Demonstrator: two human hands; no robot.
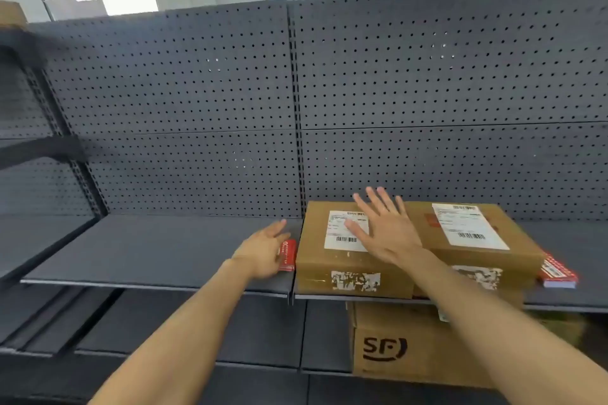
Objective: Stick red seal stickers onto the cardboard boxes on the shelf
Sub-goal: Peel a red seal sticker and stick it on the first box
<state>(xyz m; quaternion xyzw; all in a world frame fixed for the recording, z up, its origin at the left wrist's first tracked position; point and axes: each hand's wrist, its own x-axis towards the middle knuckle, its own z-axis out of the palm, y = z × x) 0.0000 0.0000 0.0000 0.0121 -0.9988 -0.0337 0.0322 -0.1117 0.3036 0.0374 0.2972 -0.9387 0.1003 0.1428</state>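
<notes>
Two cardboard boxes stand side by side on the dark shelf. Over the top of the left box, which carries a white shipping label, my right hand is spread flat with fingers apart. The right box has a white label and a red sticker on its top. My left hand is just left of the left box and holds a red seal sticker against that box's left side.
A stack of red sticker sheets lies on the shelf right of the boxes. A larger printed cardboard box sits on the lower shelf. Grey pegboard backs the shelf. The shelf stretches bare to the left.
</notes>
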